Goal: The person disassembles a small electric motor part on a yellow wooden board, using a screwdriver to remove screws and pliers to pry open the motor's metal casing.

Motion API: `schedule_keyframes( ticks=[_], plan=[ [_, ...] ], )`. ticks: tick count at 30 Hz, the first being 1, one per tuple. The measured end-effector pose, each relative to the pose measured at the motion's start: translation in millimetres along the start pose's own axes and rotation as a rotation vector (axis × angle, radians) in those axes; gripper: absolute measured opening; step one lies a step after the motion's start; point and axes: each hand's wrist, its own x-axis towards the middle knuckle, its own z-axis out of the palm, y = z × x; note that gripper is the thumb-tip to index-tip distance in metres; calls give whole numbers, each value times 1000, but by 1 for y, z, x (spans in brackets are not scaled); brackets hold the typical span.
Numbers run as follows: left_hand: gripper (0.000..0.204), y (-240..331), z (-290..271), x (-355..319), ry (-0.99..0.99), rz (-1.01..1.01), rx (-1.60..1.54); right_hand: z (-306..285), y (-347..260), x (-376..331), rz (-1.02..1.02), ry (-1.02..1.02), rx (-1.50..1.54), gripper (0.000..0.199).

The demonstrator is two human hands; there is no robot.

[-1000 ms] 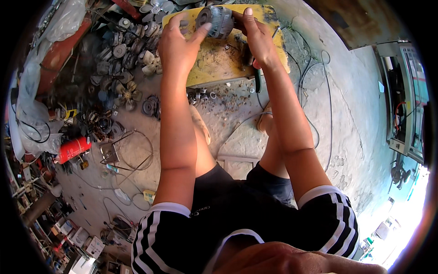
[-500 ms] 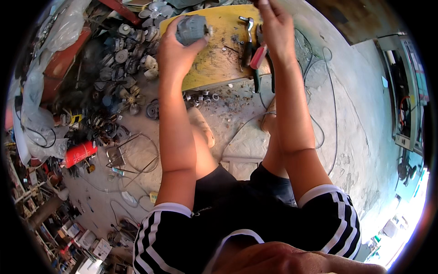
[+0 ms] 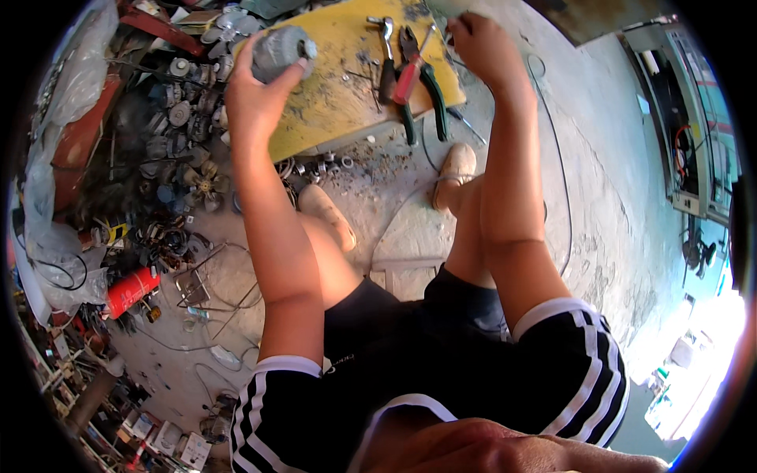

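A grey ribbed electric motor (image 3: 272,55) with a short pale shaft end is gripped in my left hand (image 3: 256,98), thumb and fingers round it, above the left part of a yellow work board (image 3: 331,102). My right hand (image 3: 490,55) hovers past the board's right edge with its fingers curled together; what lies between the fingertips, if anything, is too small and dark to make out. On the board lie a ratchet wrench (image 3: 386,63), pliers with dark green handles (image 3: 432,87) and a red-handled screwdriver (image 3: 407,82), which rests across the pliers. Small bolts (image 3: 374,83) are scattered beside the ratchet.
A heap of motor parts and fan wheels (image 3: 185,134) covers the floor at left, near a red cylinder (image 3: 132,292). Small metal rings (image 3: 327,164) lie below the board by my shoes (image 3: 325,214). A cable (image 3: 564,189) runs along the floor at right.
The view has shifted, so the board and tools appear farther left. My right hand has moved away from the tools to the right. My left hand still holds the motor, turned slightly.
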Motion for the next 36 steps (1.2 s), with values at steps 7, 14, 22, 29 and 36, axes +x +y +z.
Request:
schedule_keyframes(
  ticks=[7, 14, 22, 29, 36],
  plan=[
    [76, -1, -6, 2, -21, -62, -49, -37, 5, 9, 183, 193, 98, 35],
    [70, 17, 10, 2, -53, -65, -30, 51, 174, 37, 407, -260, 449, 38],
    [65, 19, -1, -9, -53, -84, -53, 241, 303, -28, 354, -1156, 121, 37],
    [69, 24, -3, -3, -80, -176, -25, 372, 389, -82, 978, -668, 636, 74],
    [74, 22, -8, 6, -45, -297, -144, 402, 369, -76, 1174, -411, 664, 62]
  ],
)
